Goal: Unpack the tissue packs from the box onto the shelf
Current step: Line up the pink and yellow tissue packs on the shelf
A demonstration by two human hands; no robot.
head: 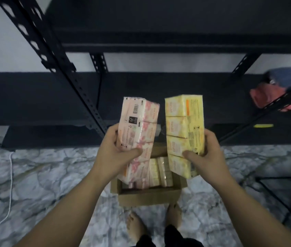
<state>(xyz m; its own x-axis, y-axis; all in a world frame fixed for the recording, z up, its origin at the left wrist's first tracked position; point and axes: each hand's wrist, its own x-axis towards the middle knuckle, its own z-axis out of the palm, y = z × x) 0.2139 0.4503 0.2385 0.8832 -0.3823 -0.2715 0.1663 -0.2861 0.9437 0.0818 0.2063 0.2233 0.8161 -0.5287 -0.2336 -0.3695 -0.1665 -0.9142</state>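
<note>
Head view: left hand (118, 154) clamps the pink tissue pack (138, 129), right hand (207, 157) the yellow tissue pack (183, 129); best keep both level, then lay them flat on the dark shelf (43, 97).

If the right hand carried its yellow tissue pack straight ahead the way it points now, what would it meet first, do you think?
Probably the dark shelf board. The right hand aims the yellow tissue pack up and forward towards it, and nothing shows between, though depth is hard to judge.

Both forearms outstretched; left hand (118, 154) and right hand (207, 155) each curled, gripping.
</note>
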